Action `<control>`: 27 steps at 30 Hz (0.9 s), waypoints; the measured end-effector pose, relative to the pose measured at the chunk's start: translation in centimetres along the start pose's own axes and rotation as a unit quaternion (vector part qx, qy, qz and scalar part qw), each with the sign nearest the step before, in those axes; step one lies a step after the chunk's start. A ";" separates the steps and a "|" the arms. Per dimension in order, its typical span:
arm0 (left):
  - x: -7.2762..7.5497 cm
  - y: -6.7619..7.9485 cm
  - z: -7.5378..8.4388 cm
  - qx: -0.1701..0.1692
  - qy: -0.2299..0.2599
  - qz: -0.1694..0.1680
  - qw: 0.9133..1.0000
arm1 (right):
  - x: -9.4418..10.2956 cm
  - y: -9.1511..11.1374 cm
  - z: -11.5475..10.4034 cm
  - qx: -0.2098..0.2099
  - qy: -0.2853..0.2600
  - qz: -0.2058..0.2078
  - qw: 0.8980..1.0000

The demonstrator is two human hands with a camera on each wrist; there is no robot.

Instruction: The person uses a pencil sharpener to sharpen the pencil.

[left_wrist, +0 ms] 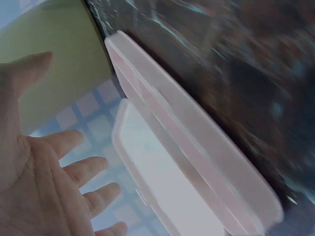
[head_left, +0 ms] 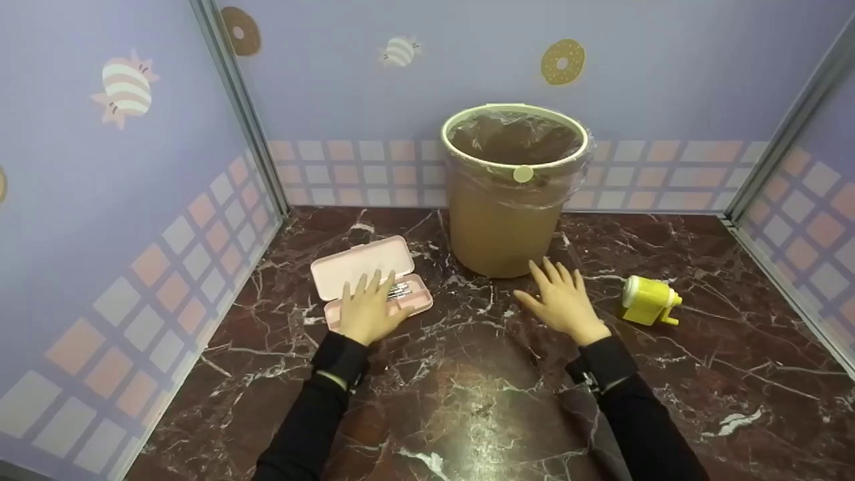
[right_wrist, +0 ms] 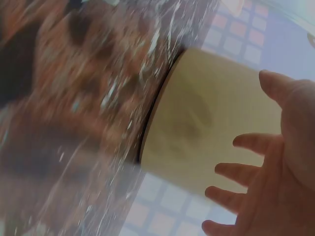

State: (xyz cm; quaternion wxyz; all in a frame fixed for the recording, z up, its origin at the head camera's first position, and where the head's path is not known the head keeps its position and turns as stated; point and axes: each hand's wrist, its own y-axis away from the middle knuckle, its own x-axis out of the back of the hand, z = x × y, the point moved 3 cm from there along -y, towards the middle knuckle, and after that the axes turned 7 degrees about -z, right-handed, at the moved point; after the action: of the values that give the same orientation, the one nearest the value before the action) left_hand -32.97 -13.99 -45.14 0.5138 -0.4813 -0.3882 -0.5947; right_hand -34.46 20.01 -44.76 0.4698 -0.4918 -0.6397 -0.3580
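Note:
A pink pencil case (head_left: 364,264) lies with its lid folded back on the dark marbled table, several small patterned items (head_left: 399,291) showing inside its tray. My left hand (head_left: 367,310) hovers over the case with fingers spread and nothing in its grasp; the left wrist view shows its palm beside the case (left_wrist: 187,142). In front of the tan trash bin (head_left: 504,220), my right hand (head_left: 561,300) is held out with fingers apart, also holding nothing. The right wrist view has that hand's fingers overlapping the bin (right_wrist: 202,118). A yellow hand-crank pencil sharpener (head_left: 646,300) sits to its right.
A clear plastic liner (head_left: 574,180) hangs over the bin's rim. Patterned panels (head_left: 347,87) enclose the table (head_left: 481,401) at the back and both sides, meeting at metal corner posts (head_left: 244,113).

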 end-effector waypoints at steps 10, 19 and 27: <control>0.5 2.2 -3.7 0.018 -0.020 0.000 1.000 | -1.8 -2.5 -5.0 0.071 0.016 0.005 0.997; 0.7 3.6 -6.2 0.045 0.007 -0.011 0.999 | -3.7 -4.8 -9.5 0.161 0.006 0.024 0.987; 0.4 4.1 -8.0 0.056 0.023 0.001 0.998 | -5.1 -7.1 -12.7 0.208 0.002 0.014 0.978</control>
State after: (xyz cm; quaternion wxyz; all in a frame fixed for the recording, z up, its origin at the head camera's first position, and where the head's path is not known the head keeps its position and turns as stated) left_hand -30.32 -22.38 -46.81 0.5497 -0.4379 -0.4085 -0.5824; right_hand -37.73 4.95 -45.78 0.5681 -0.3916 -0.6921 -0.2120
